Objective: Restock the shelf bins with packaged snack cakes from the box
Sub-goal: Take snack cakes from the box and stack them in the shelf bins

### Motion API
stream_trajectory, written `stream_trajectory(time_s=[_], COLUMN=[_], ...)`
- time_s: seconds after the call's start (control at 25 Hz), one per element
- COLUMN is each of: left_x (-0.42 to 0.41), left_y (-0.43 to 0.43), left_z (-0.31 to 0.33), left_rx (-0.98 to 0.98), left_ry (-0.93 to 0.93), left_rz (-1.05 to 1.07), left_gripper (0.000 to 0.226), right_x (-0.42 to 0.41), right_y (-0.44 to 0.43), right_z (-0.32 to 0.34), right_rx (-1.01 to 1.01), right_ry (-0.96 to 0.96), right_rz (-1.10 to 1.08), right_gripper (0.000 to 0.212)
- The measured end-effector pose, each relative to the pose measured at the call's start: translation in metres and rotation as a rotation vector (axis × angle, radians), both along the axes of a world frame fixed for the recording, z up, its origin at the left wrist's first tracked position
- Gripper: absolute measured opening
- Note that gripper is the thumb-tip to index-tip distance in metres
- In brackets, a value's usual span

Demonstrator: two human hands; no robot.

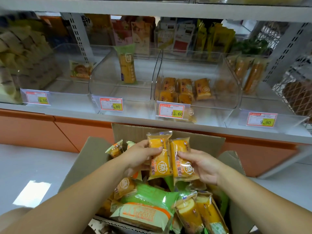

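Observation:
An open cardboard box (199,139) sits below the shelf, full of orange and green snack cake packets. Above it, my left hand (141,154) grips one orange snack cake packet (159,159) and my right hand (204,166) grips a second orange packet (181,159); the two packets touch side by side. On the shelf, the clear bin with the 15.60 tag (233,105) holds several matching orange packets (185,89). The bin with the 6.80 tag (101,92) holds a single upright green-and-yellow packet (126,65).
A bin at the left (55,97) holds one round cake packet (80,70). The right bin with the 9.90 tag (287,115) has long cake sticks (249,73). A wire basket (297,92) stands far right. Orange cabinet panels (50,132) run under the shelf; grey floor lies left.

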State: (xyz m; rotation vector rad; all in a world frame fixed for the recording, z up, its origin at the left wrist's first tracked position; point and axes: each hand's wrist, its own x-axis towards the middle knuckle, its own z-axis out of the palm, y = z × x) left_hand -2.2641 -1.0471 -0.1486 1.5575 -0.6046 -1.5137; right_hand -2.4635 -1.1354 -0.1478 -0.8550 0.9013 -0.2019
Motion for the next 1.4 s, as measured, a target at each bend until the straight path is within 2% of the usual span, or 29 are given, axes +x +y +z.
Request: stream_trajectory(time_s=[0.12,0.32,0.44,0.52,0.6,0.68,0.8,0.84,0.96,1.04,1.24,1.4], left_x=[0.004,0.019,0.038,0.045,0.048,0.049,0.051,0.052,0.055,0.056,0.054,0.051], left_y=[-0.001,-0.011,-0.021,-0.028,-0.034,-0.036,-0.035,-0.035,-0.035,-0.035,-0.034,-0.032], left_z=[0.007,0.046,0.078,0.09,0.095,0.095,0.094,0.093,0.092,0.092,0.096,0.099], left_rx=[-0.039,-0.225,-0.335,-0.381,-0.392,-0.379,-0.365,-0.361,-0.347,-0.333,-0.32,-0.302], left_ry=[0.005,-0.083,-0.103,-0.137,-0.183,-0.232,-0.268,-0.271,-0.266,-0.268,-0.264,-0.274], left_rz=[-0.003,-0.02,0.017,0.038,0.036,0.015,-0.017,-0.021,-0.031,-0.029,-0.015,-0.015], left_gripper=[0.032,0.031,0.041,0.04,0.038,0.038,0.043,0.046,0.045,0.044,0.047,0.047], right_x=[0.003,-0.001,-0.002,0.003,0.012,0.025,0.05,0.055,0.056,0.054,0.058,0.052], right_y=[-0.001,-0.023,-0.052,-0.076,-0.103,-0.129,-0.152,-0.155,-0.163,-0.164,-0.158,-0.154], right_z=[0.01,0.07,0.13,0.161,0.173,0.165,0.137,0.128,0.118,0.115,0.125,0.119], right_rx=[-0.08,-0.365,-0.703,-0.937,-1.107,-1.088,-1.01,-0.963,-0.769,-0.725,-1.079,-1.053], right_ry=[0.002,-0.022,-0.039,0.082,0.367,0.641,1.126,1.2,1.189,1.154,1.393,1.456], right_rz=[0.001,-0.011,-0.198,-0.308,-0.3,-0.182,0.281,0.377,0.401,0.378,0.567,0.772], right_gripper=[0.054,0.062,0.049,0.044,0.047,0.053,0.053,0.051,0.048,0.052,0.041,0.039])
